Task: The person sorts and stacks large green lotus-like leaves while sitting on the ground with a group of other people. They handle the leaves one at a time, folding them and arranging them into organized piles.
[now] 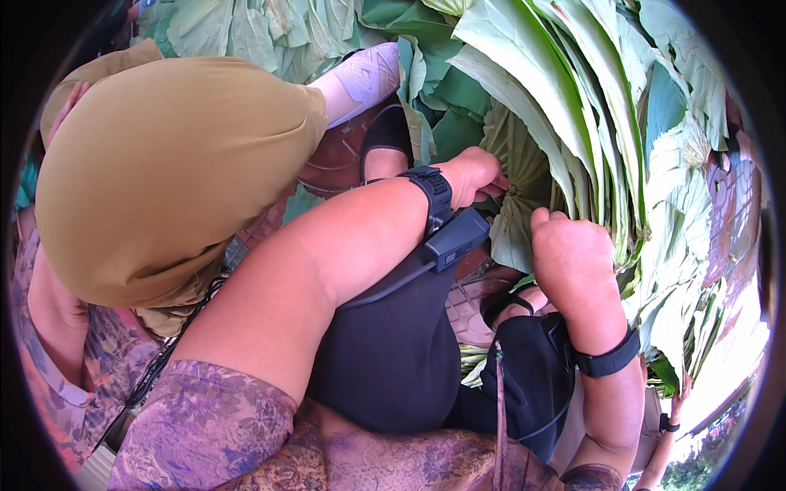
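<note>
A large round green leaf [522, 166], apparently a lotus leaf, hangs between my hands, with veins running out from its centre. My left hand [470, 175] reaches in from the left, its fingertips pinching the leaf near that centre. My right hand [571, 258] is curled at the leaf's lower right, thumb up; its other fingers are mostly hidden behind the hand. Just above and beside the right hand stands a thick sheaf of folded leaves [577, 110], with their cut edges bunched at the lower end.
A person in a tan head covering [178, 178] crouches close on my left, a pale patterned shoe [368, 77] near the leaves. More leaf piles [258, 30] lie ahead and along the right [675, 245]. Red paving [473, 301] shows between my feet. A cabled black device [457, 239] is beside my left wrist.
</note>
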A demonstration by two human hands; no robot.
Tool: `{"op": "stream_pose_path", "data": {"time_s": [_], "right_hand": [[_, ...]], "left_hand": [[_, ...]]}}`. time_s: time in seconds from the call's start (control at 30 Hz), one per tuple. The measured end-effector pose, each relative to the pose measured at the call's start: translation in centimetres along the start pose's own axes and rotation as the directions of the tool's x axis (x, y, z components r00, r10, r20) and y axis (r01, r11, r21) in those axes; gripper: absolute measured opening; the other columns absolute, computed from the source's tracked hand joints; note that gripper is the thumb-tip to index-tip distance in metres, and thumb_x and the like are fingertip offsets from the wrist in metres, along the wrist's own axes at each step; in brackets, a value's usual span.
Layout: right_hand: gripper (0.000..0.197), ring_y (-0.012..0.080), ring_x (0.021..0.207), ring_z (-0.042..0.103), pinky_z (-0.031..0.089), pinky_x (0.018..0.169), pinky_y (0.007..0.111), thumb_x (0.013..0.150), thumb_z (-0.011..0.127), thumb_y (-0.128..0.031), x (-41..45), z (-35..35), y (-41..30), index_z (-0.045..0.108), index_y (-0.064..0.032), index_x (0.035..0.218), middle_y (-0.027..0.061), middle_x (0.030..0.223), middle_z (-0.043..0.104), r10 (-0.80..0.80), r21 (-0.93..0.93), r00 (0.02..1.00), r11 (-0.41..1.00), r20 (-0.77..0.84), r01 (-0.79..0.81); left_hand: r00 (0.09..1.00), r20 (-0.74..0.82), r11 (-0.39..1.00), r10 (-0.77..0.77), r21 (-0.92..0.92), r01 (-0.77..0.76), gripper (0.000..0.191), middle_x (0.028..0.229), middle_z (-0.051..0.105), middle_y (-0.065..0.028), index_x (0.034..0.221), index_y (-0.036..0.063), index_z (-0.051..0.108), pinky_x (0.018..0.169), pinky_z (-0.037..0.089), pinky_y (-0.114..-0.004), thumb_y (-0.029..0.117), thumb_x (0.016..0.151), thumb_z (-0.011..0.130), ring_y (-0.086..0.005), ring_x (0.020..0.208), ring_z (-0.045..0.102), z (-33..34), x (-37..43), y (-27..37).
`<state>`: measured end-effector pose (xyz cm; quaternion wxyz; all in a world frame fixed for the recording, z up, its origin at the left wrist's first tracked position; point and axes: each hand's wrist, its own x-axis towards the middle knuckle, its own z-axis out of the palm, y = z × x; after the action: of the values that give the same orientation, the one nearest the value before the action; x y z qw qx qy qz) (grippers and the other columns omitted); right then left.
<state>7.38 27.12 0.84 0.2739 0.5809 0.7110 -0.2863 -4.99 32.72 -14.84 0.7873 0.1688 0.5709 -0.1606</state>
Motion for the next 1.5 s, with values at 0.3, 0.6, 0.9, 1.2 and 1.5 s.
{"op": "stream_pose_path", "data": {"time_s": [0.3, 0.6, 0.9, 1.2, 1.5], "right_hand": [[0.023, 0.0262, 0.059, 0.063, 0.05, 0.052, 0.037, 0.076, 0.052, -0.007, 1.2, 0.5, -0.3, 0.053, -0.005, 0.098, 0.0094, 0.071, 0.061, -0.027, -0.003, 1.0, 1.0, 0.008, 0.027], [0.014, 0.0237, 0.072, 0.06, 0.048, 0.073, 0.035, 0.07, 0.053, -0.011, 3.0, 0.7, -1.4, 0.055, -0.0054, 0.083, 0.008, 0.077, 0.057, -0.25, 0.249, 0.763, 0.846, -0.597, 0.472], [0.021, 0.0216, 0.083, 0.057, 0.026, 0.104, 0.036, 0.074, 0.053, -0.015, 4.5, 1.9, -0.1, 0.063, -0.0049, 0.089, 0.0036, 0.075, 0.061, -0.241, -0.32, 0.959, 0.929, -0.15, 0.184], [0.017, 0.0228, 0.089, 0.051, 0.015, 0.11, 0.041, 0.064, 0.054, -0.019, 3.1, 0.6, 0.8, 0.069, -0.0128, 0.063, 0.0016, 0.066, 0.059, -0.246, -0.434, 0.969, 0.871, 0.019, 0.23], [0.017, 0.0214, 0.089, 0.052, 0.015, 0.112, 0.043, 0.067, 0.051, -0.015, 2.4, -0.2, 1.2, 0.067, -0.0082, 0.07, 0.003, 0.064, 0.054, -0.249, -0.361, 0.966, 0.908, -0.064, 0.21]], "left_hand": [[0.895, 0.446, 0.984, 0.03, -0.169, 0.051, 0.041, 0.106, 0.057, -0.0093, 0.116, 0.0059, 0.053, 0.092, 0.039, -0.045, -0.001, 0.076, 0.053, -0.0229, 0.099, 0.053, 1.7, -1.6, -0.2], [0.72, 0.676, 0.932, 0.157, -0.343, 0.12, 0.023, 0.107, 0.059, -0.009, 0.101, 0.0027, 0.059, 0.087, 0.043, -0.03, 0.009, 0.079, 0.062, -0.0183, 0.096, 0.056, 1.7, 0.4, -2.8], [0.734, 0.668, 0.949, 0.123, -0.296, 0.11, 0.033, 0.114, 0.058, -0.0065, 0.11, 0.0069, 0.056, 0.09, 0.04, -0.039, 0.008, 0.078, 0.063, -0.0214, 0.106, 0.054, 1.1, 0.0, -2.9], [0.985, -0.131, 0.994, 0.111, 0.034, -0.108, 0.029, 0.103, 0.058, -0.0049, 0.107, 0.0079, 0.059, 0.084, 0.04, -0.036, 0.0, 0.082, 0.046, -0.0182, 0.092, 0.052, -0.2, -1.7, 0.2], [0.984, -0.174, 0.991, 0.047, 0.134, -0.024, 0.02, 0.089, 0.059, -0.0034, 0.101, 0.0086, 0.058, 0.073, 0.043, -0.032, 0.007, 0.085, 0.046, -0.0166, 0.08, 0.052, -1.7, 1.7, -1.4]]}}
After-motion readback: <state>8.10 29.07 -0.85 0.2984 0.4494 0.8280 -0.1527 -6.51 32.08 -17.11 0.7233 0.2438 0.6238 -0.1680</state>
